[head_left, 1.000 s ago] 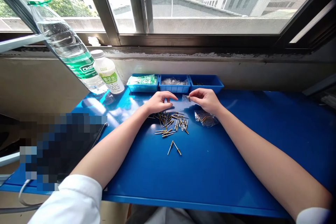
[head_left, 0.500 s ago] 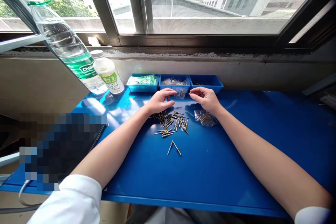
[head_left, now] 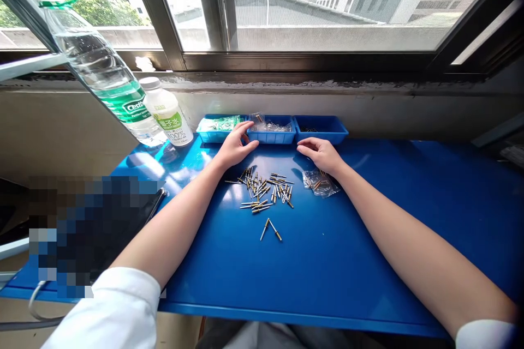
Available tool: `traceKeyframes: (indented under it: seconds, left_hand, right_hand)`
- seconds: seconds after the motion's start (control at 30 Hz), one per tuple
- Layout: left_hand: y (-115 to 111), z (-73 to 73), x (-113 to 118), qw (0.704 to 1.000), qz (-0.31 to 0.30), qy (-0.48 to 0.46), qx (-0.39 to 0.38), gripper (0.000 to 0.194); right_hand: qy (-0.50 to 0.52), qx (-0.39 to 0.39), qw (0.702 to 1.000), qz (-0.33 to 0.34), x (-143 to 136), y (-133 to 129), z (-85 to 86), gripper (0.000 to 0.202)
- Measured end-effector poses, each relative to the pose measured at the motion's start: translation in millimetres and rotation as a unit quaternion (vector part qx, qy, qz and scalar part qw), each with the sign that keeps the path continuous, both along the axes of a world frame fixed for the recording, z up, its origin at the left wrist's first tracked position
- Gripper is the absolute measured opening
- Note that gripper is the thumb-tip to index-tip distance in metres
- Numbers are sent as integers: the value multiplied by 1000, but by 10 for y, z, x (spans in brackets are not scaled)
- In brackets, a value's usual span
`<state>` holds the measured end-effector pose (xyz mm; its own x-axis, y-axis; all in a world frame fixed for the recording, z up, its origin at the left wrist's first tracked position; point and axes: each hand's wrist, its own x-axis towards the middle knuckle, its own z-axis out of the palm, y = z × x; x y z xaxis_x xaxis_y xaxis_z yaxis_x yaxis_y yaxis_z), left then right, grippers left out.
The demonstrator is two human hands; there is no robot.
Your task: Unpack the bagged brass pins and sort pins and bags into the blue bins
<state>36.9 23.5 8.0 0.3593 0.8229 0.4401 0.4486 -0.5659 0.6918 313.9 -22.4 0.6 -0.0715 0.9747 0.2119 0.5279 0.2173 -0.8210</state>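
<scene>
My left hand is at the front left of the middle blue bin, thumb and fingers apart. Just beyond its fingertips, a small clear bag with brass-coloured pieces lies at the bin's back left. My right hand hovers in front of the right blue bin, fingers curved and slightly parted, holding nothing visible. Beneath its wrist lies a clear bag of rivets. Loose rivets form a pile between my forearms, and a separate pair of rivets sits nearer me.
The left blue bin contains green-and-white packets. A large water bottle and a small white bottle stand at the back left of the blue table. A blurred dark object lies at the left, with a window behind.
My left hand has moved left, away from my right hand. The small bag that hung between my hands is now at the middle bin's back left. My right hand has barely moved.
</scene>
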Motion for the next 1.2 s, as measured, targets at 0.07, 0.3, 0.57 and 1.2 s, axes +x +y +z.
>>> traceKeyframes:
  seconds: [0.07,0.3,0.57,1.2]
  left_hand:
    - [9,9,13,1000,12,21,6,55]
    - [40,-2,60,995,50,86,0,61]
    - [40,-48,47,993,49,103,19,62]
    - [-26,-134,-11,993,6,67,97,15]
  right_hand:
    - [1,-4,1000,3,-2,-4,1,36]
    - [-3,-14,1000,13,-14,-20,8,36]
    - [-1,-14,1000,24,8,2,-8,35]
    - [-145,-175,959,170,302,-34,302,25]
